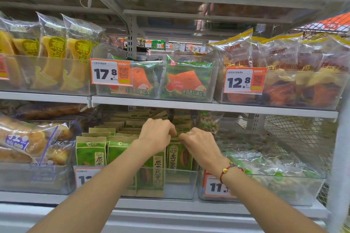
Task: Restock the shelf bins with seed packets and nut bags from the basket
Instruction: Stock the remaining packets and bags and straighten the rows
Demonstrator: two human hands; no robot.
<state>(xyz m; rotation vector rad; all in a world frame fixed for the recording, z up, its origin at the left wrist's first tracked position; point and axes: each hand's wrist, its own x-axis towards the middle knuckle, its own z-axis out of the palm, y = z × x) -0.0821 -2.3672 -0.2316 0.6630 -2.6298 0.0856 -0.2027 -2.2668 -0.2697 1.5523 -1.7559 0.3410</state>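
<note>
Two bare arms reach up from the bottom edge to a shop shelf. The left hand (pixel 156 134) and the right hand (pixel 198 143) meet over a clear plastic bin (pixel 178 183). Both hands have curled fingers that pinch the top edge of a green and brown paper seed packet (pixel 179 157) standing upright in the bin. A red string bracelet with a gold bead (pixel 226 171) sits on the right wrist.

Left of the hands, the same bin holds more green seed packets (pixel 91 151), lined up in rows going back. Further left, another clear bin (pixel 36 178) holds long bread rolls in clear bags (pixel 24 142). Just right of the hands, a third clear bin (pixel 284 185) holds see-through bags of nuts (pixel 272 164).

Above the hands, a clear bin (pixel 157 81) holds green bags with a watermelon picture (pixel 187 81). Its tag (pixel 110 73) says 17.8. The basket is not in view.
</note>
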